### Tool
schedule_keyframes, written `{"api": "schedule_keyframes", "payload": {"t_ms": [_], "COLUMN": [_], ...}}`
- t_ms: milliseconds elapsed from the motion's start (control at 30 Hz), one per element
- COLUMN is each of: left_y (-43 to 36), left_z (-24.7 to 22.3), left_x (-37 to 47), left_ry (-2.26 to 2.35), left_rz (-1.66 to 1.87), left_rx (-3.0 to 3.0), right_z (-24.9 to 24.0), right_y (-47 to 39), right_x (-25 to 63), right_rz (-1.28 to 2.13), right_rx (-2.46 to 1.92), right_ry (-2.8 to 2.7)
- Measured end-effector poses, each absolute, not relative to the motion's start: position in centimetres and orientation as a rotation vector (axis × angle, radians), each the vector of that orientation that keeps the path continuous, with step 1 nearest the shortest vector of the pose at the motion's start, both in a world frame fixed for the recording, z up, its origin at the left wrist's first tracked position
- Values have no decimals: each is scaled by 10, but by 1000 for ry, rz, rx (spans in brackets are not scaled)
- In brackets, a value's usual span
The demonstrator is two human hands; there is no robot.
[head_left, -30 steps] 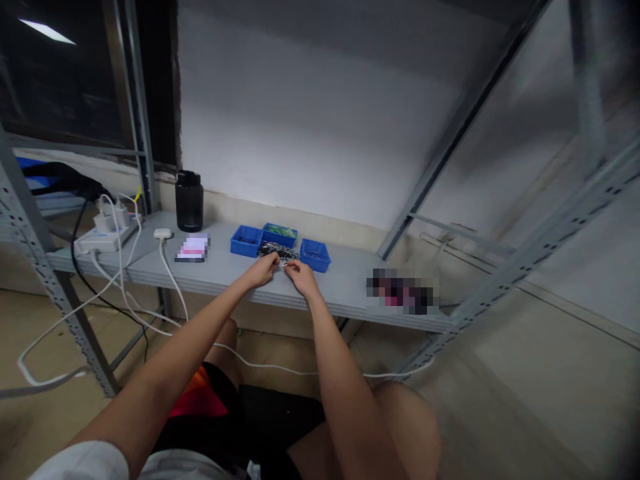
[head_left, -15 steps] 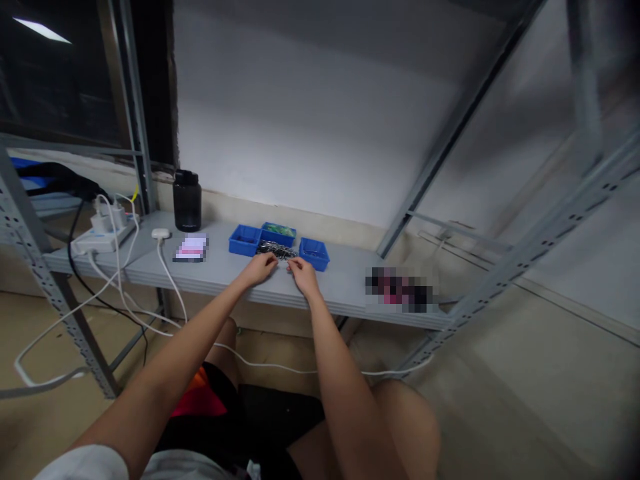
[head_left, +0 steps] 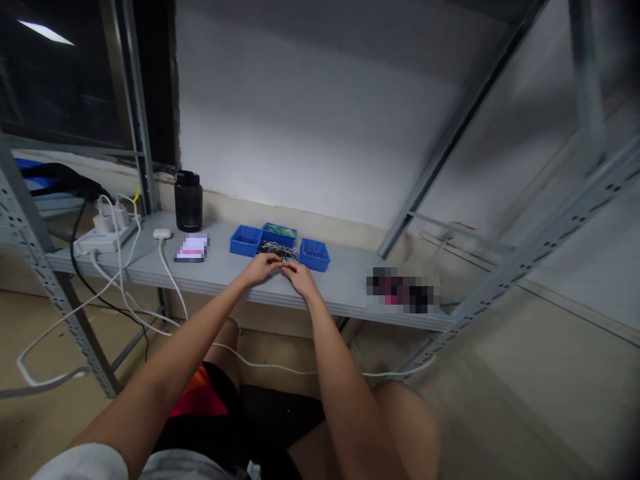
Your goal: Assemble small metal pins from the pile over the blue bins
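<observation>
My left hand (head_left: 263,267) and my right hand (head_left: 299,276) meet at the front of the grey shelf (head_left: 225,272), fingertips pinched together. Whatever small piece lies between the fingers is too tiny and covered to name. Just behind them is a heap of thin, shiny metal pieces (head_left: 280,250), partly hidden by my hands. Around the heap stand a left blue bin (head_left: 243,250) with dark small contents, a back blue bin (head_left: 273,241) with something green inside, and a right blue bin (head_left: 315,263) holding a few thin pieces.
Left of the bins are a phone (head_left: 193,247) with a blurred screen, a white plug (head_left: 162,234) on its cable, a black bottle (head_left: 189,203) and a power strip (head_left: 107,233). A pixelated dark and pink object (head_left: 400,290) lies at the right end. Metal uprights frame the shelf.
My two hands have come closer together, so the fingertips now meet where a small gap was before. The bins and the heap stay in place.
</observation>
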State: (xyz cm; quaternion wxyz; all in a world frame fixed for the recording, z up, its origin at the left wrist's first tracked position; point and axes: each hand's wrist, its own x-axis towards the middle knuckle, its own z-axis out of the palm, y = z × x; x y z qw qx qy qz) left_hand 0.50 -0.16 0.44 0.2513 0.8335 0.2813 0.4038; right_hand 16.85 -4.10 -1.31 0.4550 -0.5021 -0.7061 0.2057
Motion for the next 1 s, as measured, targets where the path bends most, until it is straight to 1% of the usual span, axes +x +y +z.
{"api": "schedule_keyframes", "payload": {"t_ms": [300, 633, 1000], "left_y": [-2, 1, 4], "left_z": [2, -1, -4], "left_x": [3, 3, 3], "left_ry": [877, 885, 906], "left_rz": [1165, 1058, 1063], "left_rx": [2212, 2247, 2253], "right_z": [-13, -16, -13], "right_y": [-42, -38, -41], "right_x": [167, 170, 170], "right_rz": [519, 549, 568], "right_rx": [-1221, -1212, -1204], "right_ry": [-1661, -1509, -1525]}}
